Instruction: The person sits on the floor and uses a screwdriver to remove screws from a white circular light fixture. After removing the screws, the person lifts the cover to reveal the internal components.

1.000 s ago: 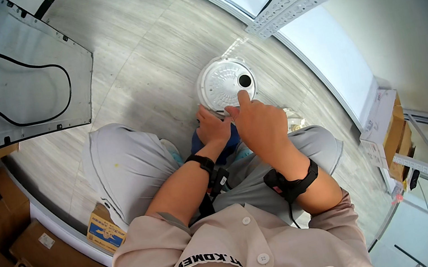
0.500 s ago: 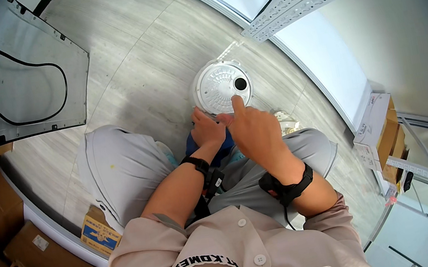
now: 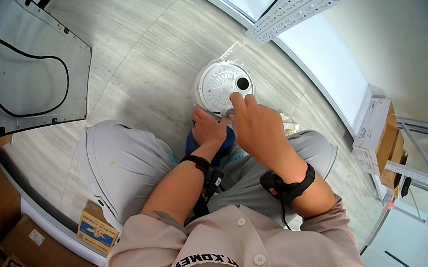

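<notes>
From where I'm standing, the round white unit (image 3: 207, 89) is just ahead of both hands, probably placed there so each can reach its near side. Left hand (image 3: 210, 129) is curled at the near-left rim, I'd guess to steady it, but can't tell if it's actually gripping. Right hand (image 3: 259, 128) has bent fingers over the near-right edge (just short of the dark hole (image 3: 242, 83)); palm's hidden, so can't tell its grip either. Something blue (image 3: 191, 145) shows beside the left hand.
</notes>
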{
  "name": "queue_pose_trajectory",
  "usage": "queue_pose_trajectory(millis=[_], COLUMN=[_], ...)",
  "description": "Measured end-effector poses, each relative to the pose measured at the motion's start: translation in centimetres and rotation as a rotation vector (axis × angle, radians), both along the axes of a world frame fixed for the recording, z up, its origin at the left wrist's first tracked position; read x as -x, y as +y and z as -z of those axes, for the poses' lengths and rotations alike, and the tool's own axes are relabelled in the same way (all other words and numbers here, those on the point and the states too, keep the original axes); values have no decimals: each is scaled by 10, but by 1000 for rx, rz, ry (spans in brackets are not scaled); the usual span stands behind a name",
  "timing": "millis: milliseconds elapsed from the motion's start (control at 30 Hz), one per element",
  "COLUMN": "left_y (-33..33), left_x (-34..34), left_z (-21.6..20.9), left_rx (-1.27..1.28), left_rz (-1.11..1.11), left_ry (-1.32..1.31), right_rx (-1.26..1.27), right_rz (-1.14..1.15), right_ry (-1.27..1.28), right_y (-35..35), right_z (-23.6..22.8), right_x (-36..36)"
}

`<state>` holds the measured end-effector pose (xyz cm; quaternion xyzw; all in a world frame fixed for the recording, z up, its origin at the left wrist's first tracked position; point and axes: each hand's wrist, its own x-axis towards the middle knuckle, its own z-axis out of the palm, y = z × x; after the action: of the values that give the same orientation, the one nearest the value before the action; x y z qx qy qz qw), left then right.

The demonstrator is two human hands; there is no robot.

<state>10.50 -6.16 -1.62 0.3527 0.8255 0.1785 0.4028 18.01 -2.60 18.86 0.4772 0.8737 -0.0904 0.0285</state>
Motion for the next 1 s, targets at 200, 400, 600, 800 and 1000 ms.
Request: queue_pose_trajectory(millis=[200, 400, 600, 800, 1000], left_y=[2, 0, 0, 0, 4], left_x=[1, 3, 0, 1, 7], left_z=[8, 0, 8, 16, 2], left_rx=[8, 11, -5, -24, -219], left_rz=[-13, 36, 3, -14, -95], left_ry=[-44, -26, -26, -45, -19], right_rx=[38, -21, 77, 21, -4], right_rz=[36, -30, 34, 63, 157], right_ry=[-228, 12, 75, 133, 314], right_y=[-4, -9, -6, -3, 4], right_z=[9, 1, 7, 16, -5], right_x=[10, 5, 11, 8, 0])
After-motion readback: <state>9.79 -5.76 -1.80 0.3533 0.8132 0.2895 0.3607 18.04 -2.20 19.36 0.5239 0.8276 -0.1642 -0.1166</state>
